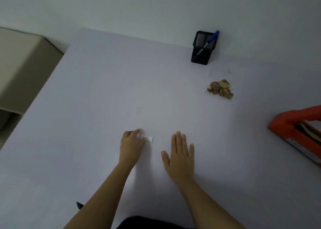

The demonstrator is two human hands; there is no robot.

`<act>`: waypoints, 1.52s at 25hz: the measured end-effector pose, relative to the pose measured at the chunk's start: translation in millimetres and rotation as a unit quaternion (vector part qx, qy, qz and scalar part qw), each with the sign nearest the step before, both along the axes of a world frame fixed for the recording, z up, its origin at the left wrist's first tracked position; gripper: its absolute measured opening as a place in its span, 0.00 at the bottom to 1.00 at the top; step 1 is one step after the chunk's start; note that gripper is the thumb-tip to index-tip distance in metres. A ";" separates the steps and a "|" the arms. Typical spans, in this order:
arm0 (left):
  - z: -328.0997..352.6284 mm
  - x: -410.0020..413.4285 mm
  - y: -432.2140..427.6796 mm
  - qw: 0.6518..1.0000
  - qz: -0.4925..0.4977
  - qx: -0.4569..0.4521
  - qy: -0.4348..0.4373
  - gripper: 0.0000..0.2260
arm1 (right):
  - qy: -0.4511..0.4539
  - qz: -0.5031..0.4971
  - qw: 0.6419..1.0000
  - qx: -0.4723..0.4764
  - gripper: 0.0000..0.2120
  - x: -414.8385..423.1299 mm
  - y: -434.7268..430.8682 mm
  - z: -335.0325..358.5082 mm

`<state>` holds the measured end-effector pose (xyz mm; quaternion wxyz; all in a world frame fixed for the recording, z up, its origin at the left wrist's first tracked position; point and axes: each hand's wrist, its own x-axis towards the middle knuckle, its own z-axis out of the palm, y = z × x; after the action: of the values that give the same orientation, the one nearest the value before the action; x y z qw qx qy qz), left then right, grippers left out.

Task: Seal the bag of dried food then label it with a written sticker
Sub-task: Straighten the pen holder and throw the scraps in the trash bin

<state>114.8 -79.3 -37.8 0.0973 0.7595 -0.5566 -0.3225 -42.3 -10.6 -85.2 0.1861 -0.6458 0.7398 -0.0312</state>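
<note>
A clear bag of brown dried food [220, 89] lies on the white table [121, 89] at the far right; its zip end with a small white slider [227, 70] points toward the wall. My left hand [131, 146] pinches a small white sticker [149, 138] near the table's front middle. My right hand [179, 156] lies flat and empty on the table just to the right of it, fingers apart. A blue pen [209, 41] stands in a black mesh pen holder [202, 48] at the back, beyond the bag.
An orange plastic stand or chair frame [295, 126] juts in at the right edge. A beige cabinet [20, 63] stands beside the table on the left. The wall runs along the table's far edge.
</note>
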 end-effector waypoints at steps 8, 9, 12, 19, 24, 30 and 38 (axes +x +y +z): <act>-12.7 -27.1 7.1 0.994 0.091 -0.060 0.003 0.18 | 0.015 0.015 1.000 0.004 0.34 1.9 -5.3 -1.9; -13.0 -29.3 5.3 0.994 0.093 -0.064 0.000 0.17 | 0.016 0.016 1.000 0.002 0.34 1.9 -5.0 -2.5; -14.4 -33.3 -7.0 0.991 0.123 -0.060 0.004 0.16 | 0.012 0.035 0.999 0.016 0.36 -2.4 -10.7 -4.8; -0.5 -16.0 14.0 0.980 0.189 -0.043 0.052 0.09 | 0.006 0.060 0.995 0.079 0.34 -5.1 -16.1 7.9; 9.2 61.7 65.8 0.967 0.202 -0.073 0.134 0.08 | -0.039 0.061 0.996 0.041 0.31 43.4 -0.7 31.6; 12.8 197.4 156.5 0.937 0.288 -0.096 0.172 0.04 | -0.162 0.116 0.980 -0.018 0.23 196.0 73.2 50.1; -27.9 349.1 242.2 0.898 0.400 -0.076 0.169 0.06 | -0.206 0.283 0.936 0.036 0.18 355.1 134.0 29.8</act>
<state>463.9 162.9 -65.7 0.3683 0.8422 -0.2042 -0.3366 312.9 123.4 -55.4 0.3588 -0.8005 0.4729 -0.0826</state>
